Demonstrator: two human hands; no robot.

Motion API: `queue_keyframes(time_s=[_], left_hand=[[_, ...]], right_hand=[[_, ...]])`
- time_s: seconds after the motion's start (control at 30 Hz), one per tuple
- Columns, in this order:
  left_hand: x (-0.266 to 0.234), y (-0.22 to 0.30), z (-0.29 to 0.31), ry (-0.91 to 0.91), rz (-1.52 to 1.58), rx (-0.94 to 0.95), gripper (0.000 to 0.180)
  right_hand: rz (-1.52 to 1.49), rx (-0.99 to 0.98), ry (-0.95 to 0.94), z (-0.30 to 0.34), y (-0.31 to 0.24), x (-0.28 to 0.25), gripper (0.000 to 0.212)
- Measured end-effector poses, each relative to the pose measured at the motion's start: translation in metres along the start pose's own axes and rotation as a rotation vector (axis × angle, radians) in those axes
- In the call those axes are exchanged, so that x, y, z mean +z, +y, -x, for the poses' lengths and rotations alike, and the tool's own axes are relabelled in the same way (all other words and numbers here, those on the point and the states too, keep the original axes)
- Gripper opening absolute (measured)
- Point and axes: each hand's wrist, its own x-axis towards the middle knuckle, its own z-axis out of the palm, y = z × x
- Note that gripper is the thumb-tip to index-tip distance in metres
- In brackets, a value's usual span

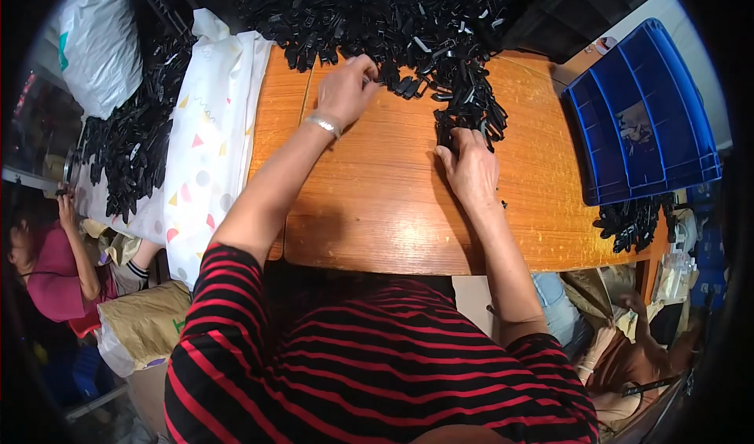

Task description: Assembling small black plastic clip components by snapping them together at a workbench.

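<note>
- We are holding our left hand [341, 94] at the near edge of the heap of black pieces [353, 16], which is covering the far side of the wooden table [369, 185]; we are holding its fingers bent, but we cannot tell whether they are pinching a piece.
- We are resting our right hand [475, 169] at the near end of the heap's right strand, fingers bent over black pieces; we cannot tell how firmly they are gripping.
- A blue crate [644, 122] is sitting tilted at the right.
- A white patterned sheet [196, 149] is lying at the left.
</note>
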Motion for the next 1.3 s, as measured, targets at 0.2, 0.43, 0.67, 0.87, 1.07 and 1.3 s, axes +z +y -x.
queue_keyframes(time_s=[0.2,0.43,0.67,0.87,1.07,1.3], left_hand=[[0.011,-0.032,-0.028,-0.005,-0.472,0.277,0.03],[-0.002,-0.012,0.019,-0.087,-0.446,0.241,0.027],[-0.03,-0.006,0.072,-0.058,-0.324,0.091,0.021],[-0.031,-0.003,0.087,0.098,-0.295,0.115,0.019],[-0.026,-0.008,0.08,0.022,-0.418,0.158,0.023],[-0.028,-0.012,0.058,-0.071,-0.58,0.339,0.012]], right_hand=[[0.073,0.005,-0.067,-0.01,-0.002,0.014,0.033],[-0.173,-0.213,-0.19,-0.01,-0.012,0.026,0.022],[-0.098,-0.197,-0.16,-0.008,-0.017,0.019,0.02],[-0.165,-0.234,-0.101,-0.005,-0.045,0.02,0.018],[-0.103,-0.243,-0.203,-0.007,-0.061,0.049,0.018],[-0.314,-0.346,-0.218,0.002,-0.063,0.056,0.019]])
